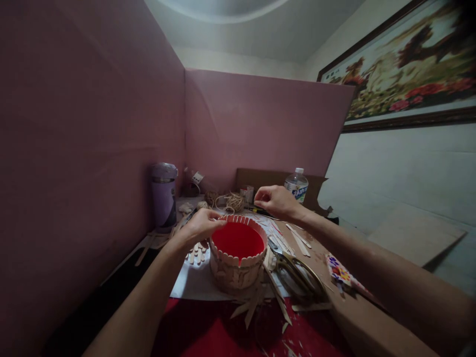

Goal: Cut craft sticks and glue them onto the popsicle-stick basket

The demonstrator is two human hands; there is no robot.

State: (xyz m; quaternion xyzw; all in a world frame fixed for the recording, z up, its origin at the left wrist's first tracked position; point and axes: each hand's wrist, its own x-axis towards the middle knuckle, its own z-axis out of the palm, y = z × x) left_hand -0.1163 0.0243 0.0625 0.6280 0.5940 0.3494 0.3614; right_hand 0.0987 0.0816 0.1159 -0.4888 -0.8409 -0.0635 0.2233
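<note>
A round container (238,271) sided with pale craft sticks, red inside, stands upright on a white sheet. Its rim is scalloped by the rounded stick ends. My left hand (204,224) grips that rim at the far left, thumb and fingers closed over the edge. Beyond the container and to its right, my right hand (277,201) is raised with its fingertips pinched together. Whatever they may hold is too small to make out. Beside the container on the right lie large scissors (301,277) with gold-coloured handles.
Loose craft sticks (299,240) and cut pieces (253,305) lie around the container. Behind it are a ball of twine (234,201), a clear bottle (297,186) and a purple tumbler (164,198). A flower-patterned object (338,270) lies at right. Pink panels (260,124) enclose the left and back.
</note>
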